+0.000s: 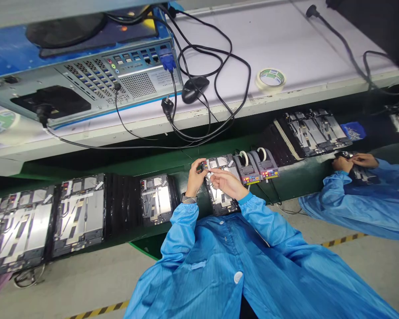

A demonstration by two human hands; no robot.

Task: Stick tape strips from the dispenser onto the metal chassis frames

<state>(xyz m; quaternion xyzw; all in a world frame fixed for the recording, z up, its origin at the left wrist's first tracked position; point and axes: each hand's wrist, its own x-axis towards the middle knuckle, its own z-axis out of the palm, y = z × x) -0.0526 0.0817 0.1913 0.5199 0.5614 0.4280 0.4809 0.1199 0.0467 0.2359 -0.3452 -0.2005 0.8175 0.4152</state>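
Note:
In front of my body an opened tablet (223,192) lies on the green bench, its silver battery and black inner parts showing. My left hand (194,178) is closed at its upper left corner, thumb and fingers curled on the edge. Over the top part of the same tablet, my right hand (230,182) is closed in a pinch, fingertips close to the left thumb. Whatever sits between the right fingertips is too small to make out. Just right of the tablet stand two grey tape dispensers (248,167) with rolls of white tape.
More opened tablets (78,212) stand in rows at left, and others (317,133) at upper right. A computer case (126,84), black cables, a mouse (195,88) and a tape roll (270,79) occupy the shelf. At right, a co-worker's hands (344,165) work on another device.

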